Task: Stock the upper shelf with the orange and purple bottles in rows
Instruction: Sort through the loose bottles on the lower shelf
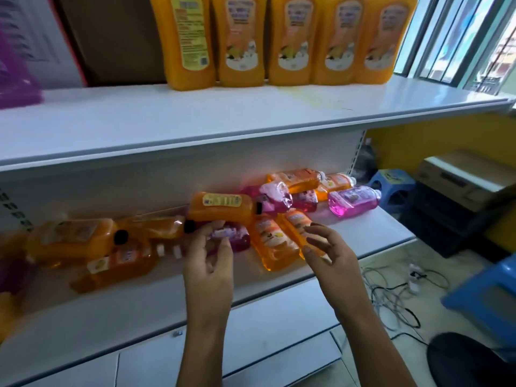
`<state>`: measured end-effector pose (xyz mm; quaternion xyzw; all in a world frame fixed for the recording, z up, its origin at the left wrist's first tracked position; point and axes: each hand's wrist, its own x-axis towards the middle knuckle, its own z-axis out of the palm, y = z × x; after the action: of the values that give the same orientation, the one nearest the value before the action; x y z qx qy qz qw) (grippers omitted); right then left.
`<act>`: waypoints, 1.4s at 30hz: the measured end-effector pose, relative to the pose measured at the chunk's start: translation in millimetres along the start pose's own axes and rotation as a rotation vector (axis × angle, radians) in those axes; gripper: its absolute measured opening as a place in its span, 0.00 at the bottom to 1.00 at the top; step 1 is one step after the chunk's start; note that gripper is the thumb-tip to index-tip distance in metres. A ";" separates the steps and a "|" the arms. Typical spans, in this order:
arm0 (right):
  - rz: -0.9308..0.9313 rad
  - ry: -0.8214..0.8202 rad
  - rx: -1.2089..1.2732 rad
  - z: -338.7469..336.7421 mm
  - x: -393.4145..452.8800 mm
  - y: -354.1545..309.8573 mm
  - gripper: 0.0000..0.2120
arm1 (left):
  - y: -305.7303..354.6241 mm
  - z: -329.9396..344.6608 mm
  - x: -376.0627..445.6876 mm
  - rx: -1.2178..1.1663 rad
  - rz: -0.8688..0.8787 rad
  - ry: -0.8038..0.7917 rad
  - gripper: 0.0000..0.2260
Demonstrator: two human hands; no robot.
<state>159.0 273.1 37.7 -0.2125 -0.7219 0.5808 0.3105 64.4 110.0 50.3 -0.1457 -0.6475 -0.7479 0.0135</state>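
Observation:
Several orange bottles (290,40) stand upright in a row at the back of the white upper shelf (195,121). A blurred purple bottle (16,79) stands at that shelf's far left. On the lower shelf (363,227) orange and purple bottles lie in a loose pile. My left hand (209,263) is open, with its fingertips at a purple bottle (237,238) just under a lying orange bottle (220,208). My right hand (329,252) is open too, its fingers curved around the end of another lying orange bottle (296,222). A purple bottle (353,201) lies at the pile's right end.
A brown cardboard box (111,37) stands behind the upper shelf's left part. To the right are a window (460,37), a small blue stool (391,182), stacked boxes (463,177), loose cables (396,289) on the floor, a larger blue stool (485,291) and a black round object (469,361).

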 end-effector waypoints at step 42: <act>0.348 -0.559 -0.226 -159.2 151.3 134.5 0.26 | -109.9 214.7 -4.6 0.395 -0.503 -0.318 0.27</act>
<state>154.0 518.2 -41.3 -0.1983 -0.7917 0.5771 -0.0286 88.9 335.7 -31.3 -0.0907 -0.7891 -0.5563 -0.2442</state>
